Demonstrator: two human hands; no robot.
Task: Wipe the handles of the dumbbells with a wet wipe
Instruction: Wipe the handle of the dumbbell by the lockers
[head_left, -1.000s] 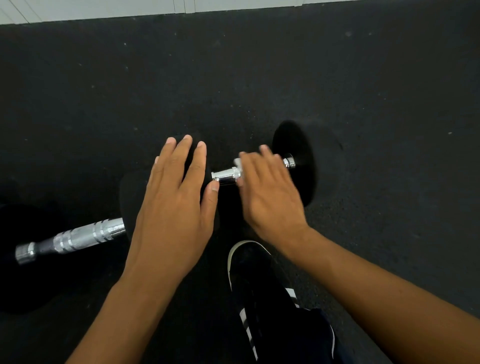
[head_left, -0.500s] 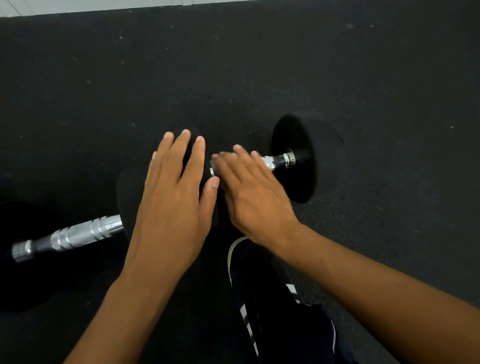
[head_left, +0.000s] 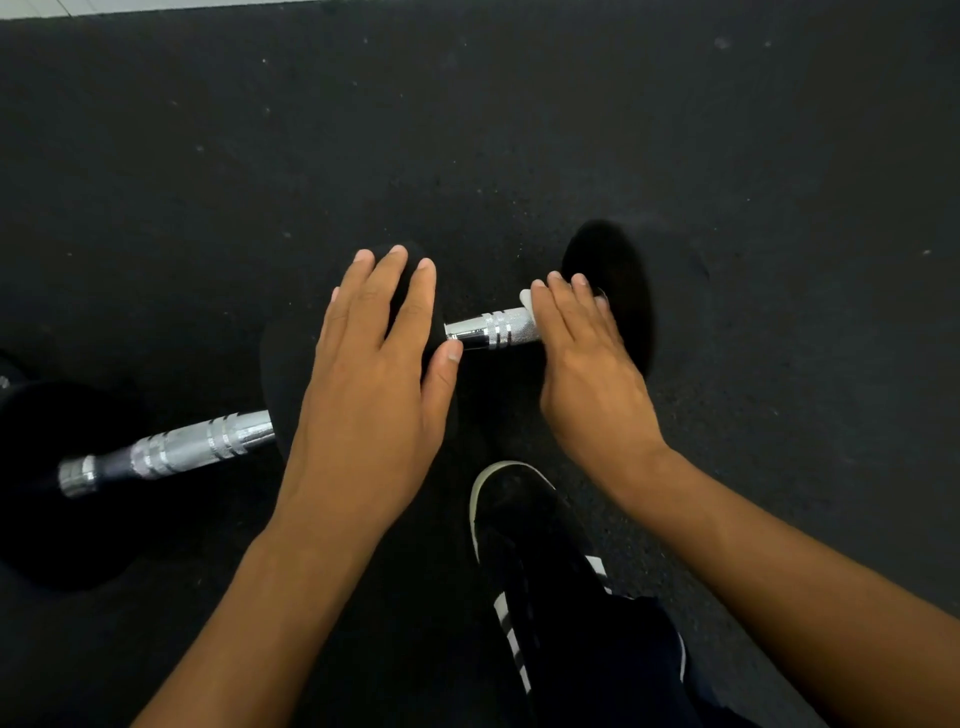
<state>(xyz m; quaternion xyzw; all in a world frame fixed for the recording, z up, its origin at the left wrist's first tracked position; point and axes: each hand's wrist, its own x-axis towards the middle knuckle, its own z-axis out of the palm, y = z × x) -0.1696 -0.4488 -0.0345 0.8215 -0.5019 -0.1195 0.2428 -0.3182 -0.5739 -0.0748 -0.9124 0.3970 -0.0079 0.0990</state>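
Dumbbell handle (head_left: 491, 328) wrapped at far end by right hand (head_left: 582, 358), fingers curled over wet wipe (head_left: 525, 299) (mostly hidden); left hand (head_left: 371, 374) flat, fingers spread, steadying near weight (head_left: 457, 306) against rolling.

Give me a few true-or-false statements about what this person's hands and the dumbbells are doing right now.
1. The right hand wraps the chrome handle at its end near the right weight plate. True.
2. A bit of white wipe peeks out beside the right hand's fingers. True.
3. The left hand grips the second dumbbell's handle. False: it lies flat on a black weight, and that handle is untouched.
4. Both dumbbells sit on a rack. False: they lie on the black floor.
5. A black shoe shows between the forearms. True.
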